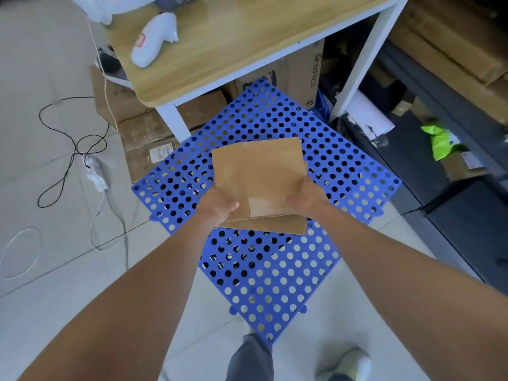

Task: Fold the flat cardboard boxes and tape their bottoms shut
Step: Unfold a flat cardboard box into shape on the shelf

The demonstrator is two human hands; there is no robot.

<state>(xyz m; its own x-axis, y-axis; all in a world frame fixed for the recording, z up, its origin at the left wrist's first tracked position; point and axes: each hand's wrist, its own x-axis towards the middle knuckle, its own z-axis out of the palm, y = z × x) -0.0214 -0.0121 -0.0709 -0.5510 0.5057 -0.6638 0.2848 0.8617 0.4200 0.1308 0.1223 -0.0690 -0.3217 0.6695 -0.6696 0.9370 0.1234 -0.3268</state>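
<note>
Blue perforated mat [343,149] lies below both hands. Left hand [220,204] and right hand [305,196] grip flat cardboard [258,171]; uneven grip risks skewed folding.

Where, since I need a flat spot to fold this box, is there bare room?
The tabletop is bare right of the white device. The blue mat is free on your side of the flat box. Under the table, stored boxes crowd; cables litter the left floor.

Flat box [258,174] above perforated mat [343,171]; table [233,45] behind.
</note>
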